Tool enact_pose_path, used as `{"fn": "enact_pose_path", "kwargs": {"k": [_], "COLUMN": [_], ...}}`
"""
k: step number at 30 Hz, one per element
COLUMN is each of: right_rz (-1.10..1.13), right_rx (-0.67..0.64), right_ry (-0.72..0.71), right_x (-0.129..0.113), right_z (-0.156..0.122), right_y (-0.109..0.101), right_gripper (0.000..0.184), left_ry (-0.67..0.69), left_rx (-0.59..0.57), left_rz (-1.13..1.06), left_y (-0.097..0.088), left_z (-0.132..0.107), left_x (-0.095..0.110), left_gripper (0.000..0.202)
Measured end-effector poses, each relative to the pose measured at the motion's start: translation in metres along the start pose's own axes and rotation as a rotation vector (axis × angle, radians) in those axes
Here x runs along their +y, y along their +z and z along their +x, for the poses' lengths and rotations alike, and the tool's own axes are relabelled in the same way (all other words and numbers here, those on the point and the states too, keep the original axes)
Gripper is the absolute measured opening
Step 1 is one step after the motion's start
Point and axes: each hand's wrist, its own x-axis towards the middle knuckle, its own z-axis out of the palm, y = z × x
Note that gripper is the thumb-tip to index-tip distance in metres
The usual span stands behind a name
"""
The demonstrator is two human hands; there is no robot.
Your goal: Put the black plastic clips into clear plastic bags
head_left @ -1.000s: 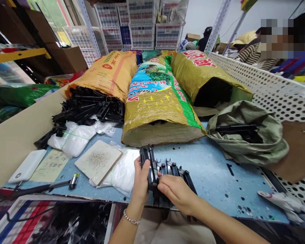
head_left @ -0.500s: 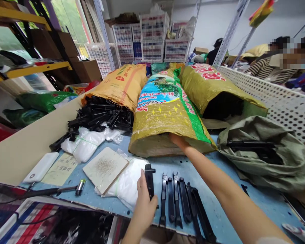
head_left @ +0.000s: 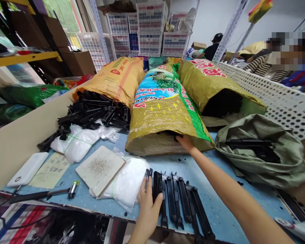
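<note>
My left hand [head_left: 147, 203] rests at the near edge of the blue table [head_left: 218, 176], fingers closed round the leftmost piece of a row of long black plastic parts [head_left: 179, 200]. My right hand [head_left: 184, 141] reaches forward into the open mouth of the middle yellow-green woven sack [head_left: 162, 112]; its fingertips are hidden inside the sack, among dark parts. The right forearm crosses above the row of black parts.
An orange sack [head_left: 117, 79] spills black parts [head_left: 91, 112] at left. Another yellow sack [head_left: 210, 84] and a grey-green bag [head_left: 261, 149] lie right. White plastic bags [head_left: 76, 142], a board [head_left: 99, 167], a white power bank [head_left: 27, 169] and a tool [head_left: 40, 195] sit near left. People work behind the perforated panel [head_left: 277, 95].
My right hand left the black parts and reached forward into the middle sack's mouth. My left hand stayed by the leftmost black part, now set close against the row.
</note>
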Motion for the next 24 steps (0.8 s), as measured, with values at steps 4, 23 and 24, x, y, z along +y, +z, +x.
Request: {"fn": "enact_pose_path", "kwargs": {"k": [4, 23, 24], "right_rz": [-0.002, 0.194, 0.215], "right_rx": [0.027, 0.093, 0.092], "right_ry": [0.064, 0.138, 0.132], "right_x": [0.022, 0.021, 0.016], "right_z": [-0.017, -0.094, -0.099], "right_y": [-0.01, -0.052, -0.055], "right_gripper": [0.036, 0.024, 0.025], "left_ry": [0.037, 0.248, 0.247], "left_rx": [0.027, 0.194, 0.19], "left_rz": [-0.054, 0.504, 0.488], "left_y": [-0.001, -0.001, -0.001], "left_z": [-0.005, -0.017, -0.016], "left_x": [-0.002, 0.011, 0.012], "left_gripper": [0.066, 0.05, 0.051]}}
